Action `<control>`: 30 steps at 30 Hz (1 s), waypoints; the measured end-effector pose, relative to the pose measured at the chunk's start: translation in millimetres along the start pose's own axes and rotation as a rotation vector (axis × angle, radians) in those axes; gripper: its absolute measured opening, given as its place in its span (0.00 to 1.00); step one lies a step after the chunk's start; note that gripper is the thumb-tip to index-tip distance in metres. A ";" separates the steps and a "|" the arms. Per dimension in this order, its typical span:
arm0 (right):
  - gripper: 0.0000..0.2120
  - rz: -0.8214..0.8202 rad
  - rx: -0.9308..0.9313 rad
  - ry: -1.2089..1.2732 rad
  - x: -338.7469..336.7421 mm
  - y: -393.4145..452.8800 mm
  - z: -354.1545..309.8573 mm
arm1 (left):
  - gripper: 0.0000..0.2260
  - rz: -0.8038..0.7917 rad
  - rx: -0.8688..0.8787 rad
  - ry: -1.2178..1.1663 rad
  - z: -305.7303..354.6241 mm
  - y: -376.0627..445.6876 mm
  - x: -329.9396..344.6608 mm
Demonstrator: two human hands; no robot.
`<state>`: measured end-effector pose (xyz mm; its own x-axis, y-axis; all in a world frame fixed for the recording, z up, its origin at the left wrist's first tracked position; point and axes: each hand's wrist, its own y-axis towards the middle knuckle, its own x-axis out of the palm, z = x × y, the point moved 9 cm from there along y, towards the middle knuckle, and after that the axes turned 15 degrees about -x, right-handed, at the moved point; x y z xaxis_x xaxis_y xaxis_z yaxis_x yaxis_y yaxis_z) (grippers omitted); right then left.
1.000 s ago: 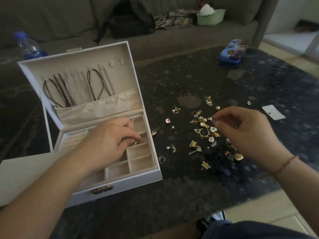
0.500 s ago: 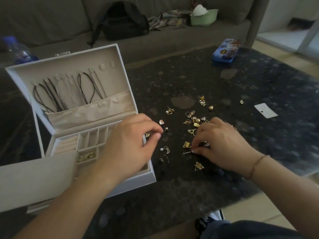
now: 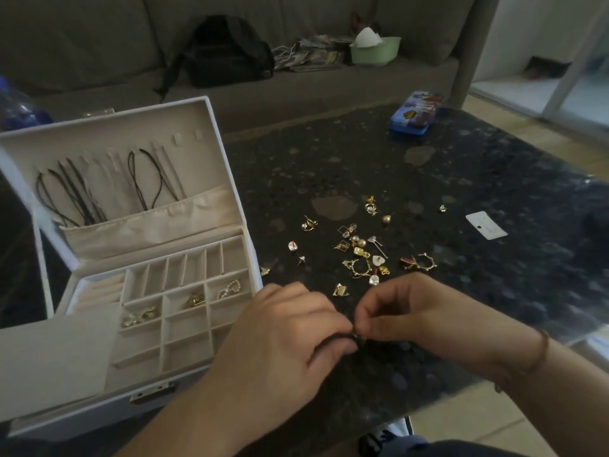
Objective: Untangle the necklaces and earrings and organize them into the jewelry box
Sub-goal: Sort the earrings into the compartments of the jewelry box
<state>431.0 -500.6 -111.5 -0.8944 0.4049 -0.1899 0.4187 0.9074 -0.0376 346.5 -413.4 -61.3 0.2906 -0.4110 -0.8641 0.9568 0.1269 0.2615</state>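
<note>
Fingers (image 3: 342, 341) of both hands now meet at one spot over the near tabletop (image 3: 494, 179): left hand (image 3: 283, 338) and right hand (image 3: 425, 315) are each curled in a pinch on the same tiny earring piece (too small and dark to identify, likely a stud plus back). A second ago the left hand was in the jewelry box (image 3: 227, 179) dropping something into a compartment and the right was picking from the pile; half a second ago both were over the loose earrings (image 3: 362, 255). Reads as: one deposit done, next piece picked and being separated or paired before boxing. Box sits open at left, necklaces (image 3: 82, 192) already hung in the lid, three compartments hold gold pieces. Most earrings are scattered on the tabletop beyond the hands, so the earring sorting looks well short of done.
</note>
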 end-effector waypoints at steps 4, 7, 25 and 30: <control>0.04 -0.028 0.002 0.202 6.3 -3.5 -0.7 | 0.15 -0.064 -0.201 -0.236 -9.4 -2.9 2.5; 0.03 0.013 -0.020 0.324 5.2 -2.7 -1.9 | 0.15 0.010 -0.288 -0.326 -9.7 -4.3 0.2; 0.08 0.467 0.231 -1.061 -94.7 39.7 9.4 | 0.09 -0.165 -0.935 -1.355 -27.0 -19.7 20.4; 0.10 0.489 0.328 -0.949 -101.5 51.4 8.3 | 0.09 -0.162 -0.958 -1.365 -30.2 -28.7 15.0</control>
<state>544.7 -496.0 -102.3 -0.1984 0.3327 -0.9219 0.8390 0.5439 0.0157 323.4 -396.0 -94.8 0.4769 -0.8387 0.2628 0.7778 0.2634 -0.5707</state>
